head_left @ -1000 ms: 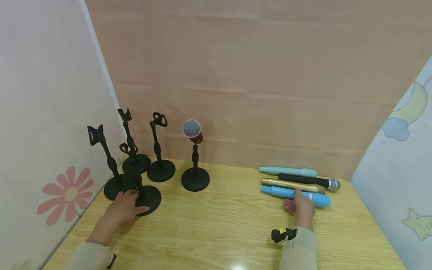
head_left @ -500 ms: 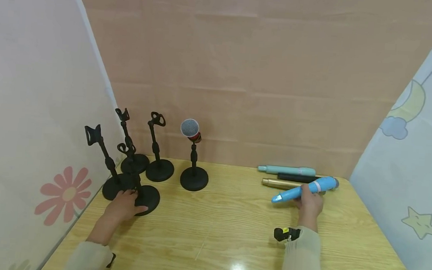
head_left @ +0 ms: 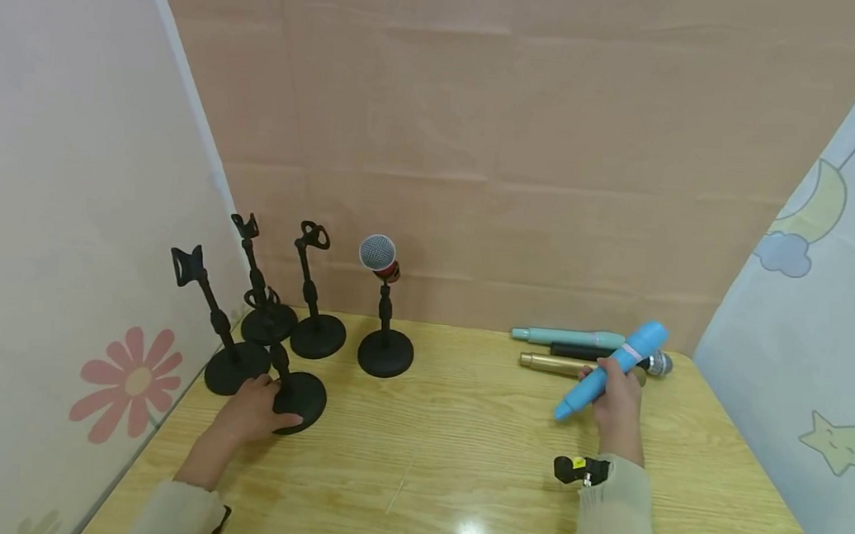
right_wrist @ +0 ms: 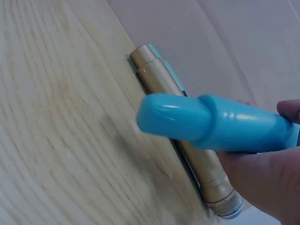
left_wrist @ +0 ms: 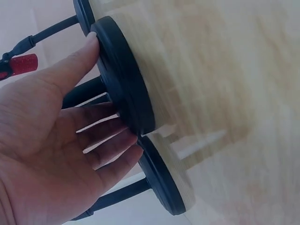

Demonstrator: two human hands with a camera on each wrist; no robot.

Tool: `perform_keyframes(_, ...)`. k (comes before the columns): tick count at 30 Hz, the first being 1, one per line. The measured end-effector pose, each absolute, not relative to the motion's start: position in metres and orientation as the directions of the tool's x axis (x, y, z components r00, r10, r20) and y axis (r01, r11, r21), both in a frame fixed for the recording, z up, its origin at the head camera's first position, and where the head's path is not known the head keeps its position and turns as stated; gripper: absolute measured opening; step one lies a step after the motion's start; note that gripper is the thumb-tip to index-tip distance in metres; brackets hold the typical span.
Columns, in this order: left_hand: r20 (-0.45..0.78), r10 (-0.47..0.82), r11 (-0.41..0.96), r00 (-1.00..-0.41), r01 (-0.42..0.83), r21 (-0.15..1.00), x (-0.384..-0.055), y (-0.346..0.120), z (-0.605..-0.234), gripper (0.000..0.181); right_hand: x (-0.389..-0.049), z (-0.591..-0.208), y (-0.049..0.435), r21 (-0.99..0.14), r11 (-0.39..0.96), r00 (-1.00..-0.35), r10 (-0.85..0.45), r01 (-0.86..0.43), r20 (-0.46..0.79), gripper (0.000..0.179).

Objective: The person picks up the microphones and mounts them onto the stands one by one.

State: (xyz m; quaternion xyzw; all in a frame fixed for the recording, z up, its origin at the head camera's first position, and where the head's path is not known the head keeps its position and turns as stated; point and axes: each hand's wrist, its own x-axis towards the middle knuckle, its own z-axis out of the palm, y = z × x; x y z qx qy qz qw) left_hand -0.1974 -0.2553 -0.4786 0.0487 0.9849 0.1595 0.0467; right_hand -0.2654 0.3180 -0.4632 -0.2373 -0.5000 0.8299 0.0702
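My left hand [head_left: 249,412] grips the round base of a black microphone stand [head_left: 304,403], the nearest of the group at the left. The left wrist view shows the thumb on one side of that base [left_wrist: 126,79] and the fingers at the opposite side. A blue microphone [head_left: 614,371] is in my right hand [head_left: 620,405], held aslant around its middle with the thick head pointing back right. In the right wrist view its narrow tail [right_wrist: 173,117] crosses over a gold microphone [right_wrist: 159,77] lying on the table.
Several empty black stands [head_left: 238,365] cluster by the left wall. Right of them a stand [head_left: 386,351] carries a red microphone with a silver head [head_left: 379,253]. A teal microphone [head_left: 567,337] and a black one [head_left: 585,352] lie along the back edge.
My right hand has picked the blue microphone up off the table and turned it to a steeper slant. The stand in my left hand has shifted slightly right and toward me.
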Motion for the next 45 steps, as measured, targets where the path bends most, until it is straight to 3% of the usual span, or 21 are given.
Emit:
perform_keyframes(2, -0.079, 0.111, 0.943, -0.991, 0.080, 0.323, -0.197, -0.256, -0.481, 0.081, -0.265, -0.460, 0.318, -0.862, -0.497, -0.892, 0.341, 0.097, -0.297, 0.074)
perform_keyframes(9, -0.084, 0.108, 0.942, -0.991, 0.075, 0.326, -0.195, -0.254, -0.481, 0.077, -0.261, -0.449, 0.321, -0.876, -0.481, -0.923, 0.321, 0.031, -0.210, 0.038)
perform_keyframes(15, -0.073, 0.116, 0.943, -0.990, 0.087, 0.321, -0.191, -0.253, -0.483, 0.075, -0.258, -0.440, 0.316, -0.910, -0.412, -0.921, 0.336, 0.043, -0.195, 0.044)
perform_keyframes(33, -0.047, 0.189, 0.935, -0.981, 0.165, 0.315, -0.190, -0.242, -0.487, 0.069, -0.266, -0.439, 0.299, -0.956, -0.295, -0.939, 0.328, 0.001, -0.102, 0.032)
perform_keyframes(45, -0.045, 0.215, 0.930, -0.976, 0.190, 0.316, -0.180, -0.228, -0.487, 0.071, -0.258, -0.431, 0.286, -0.988, -0.156, -0.931, 0.357, 0.021, -0.076, 0.035)
